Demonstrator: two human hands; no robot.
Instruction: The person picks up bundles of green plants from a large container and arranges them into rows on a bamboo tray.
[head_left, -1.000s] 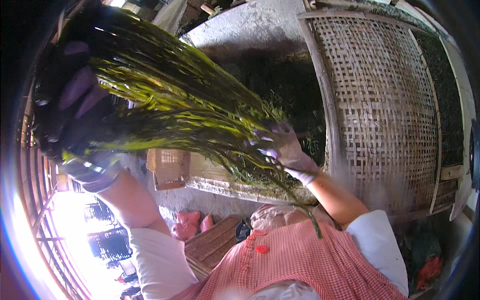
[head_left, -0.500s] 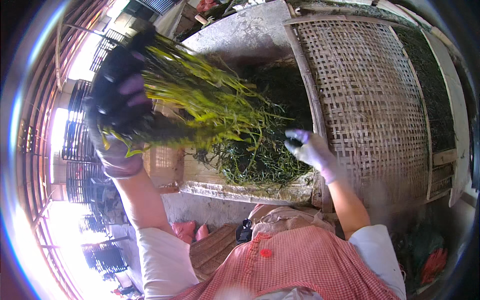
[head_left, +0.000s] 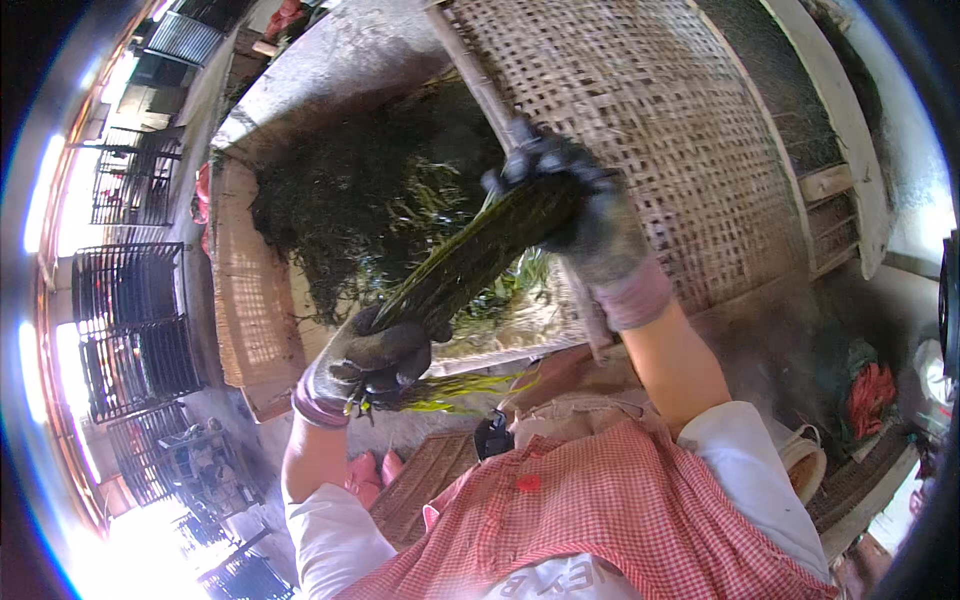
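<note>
Stretched between my two dark-gloved hands is a bundle of long, wet-looking green plant strands (head_left: 475, 250), slanting up to the right. My left hand (head_left: 380, 355) is closed around its lower end, and bright green tips stick out below that fist. My right hand (head_left: 585, 215) grips the upper end, its fingers wrapped over the strands. Beneath the bundle, a dark green heap of similar strands (head_left: 350, 190) lies in a wooden-edged bin (head_left: 255, 310). The middle of the heap is partly hidden by the bundle.
A woven bamboo panel (head_left: 640, 110) with a wooden rail stands right of the heap. Dark slatted racks (head_left: 130, 310) line the bright left side. Near my right elbow are a light-coloured bucket (head_left: 805, 465) and a red cloth or bag (head_left: 870, 400).
My left hand has come down and inward from the upper left with the strands. My right hand, empty before, has risen and now holds the bundle's other end. The view has shifted.
</note>
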